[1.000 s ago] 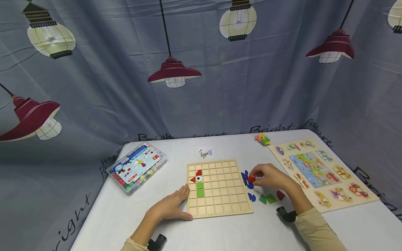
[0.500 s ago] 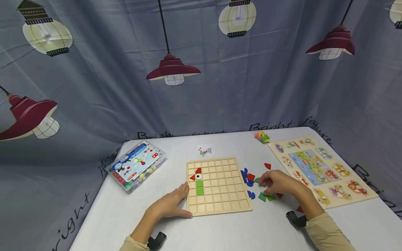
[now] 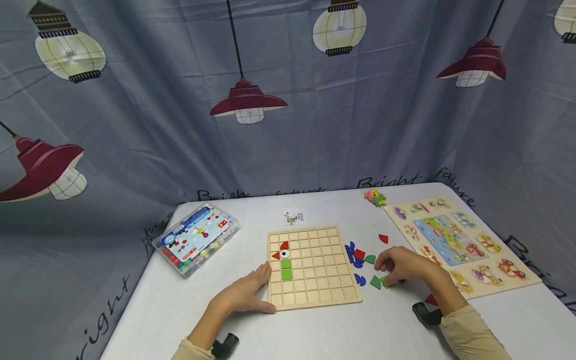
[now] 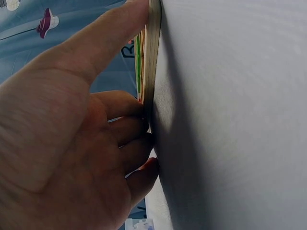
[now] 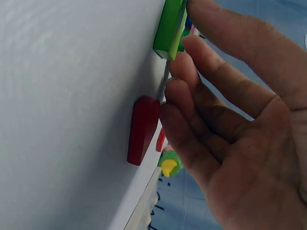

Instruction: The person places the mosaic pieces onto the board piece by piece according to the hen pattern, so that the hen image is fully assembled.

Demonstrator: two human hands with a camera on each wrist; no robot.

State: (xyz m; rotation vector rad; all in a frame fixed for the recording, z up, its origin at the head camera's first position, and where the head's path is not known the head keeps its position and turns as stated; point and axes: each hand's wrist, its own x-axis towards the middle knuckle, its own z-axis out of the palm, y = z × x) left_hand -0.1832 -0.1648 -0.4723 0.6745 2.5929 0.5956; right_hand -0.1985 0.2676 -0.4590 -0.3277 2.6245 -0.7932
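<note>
A lamp-printed curtain [image 3: 153, 155] backs the white surface [image 3: 324, 335]. On it lies the board [image 3: 321, 280] — left hand [image 3: 240, 295] loosely along its left edge; right hand [image 3: 402, 264], thumb and fingers apart, at a green piece [image 5: 170, 28] to its right.

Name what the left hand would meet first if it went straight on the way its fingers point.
The wooden grid board, at its left side; the left hand seems to touch it there, though exact contact is unclear.
</note>
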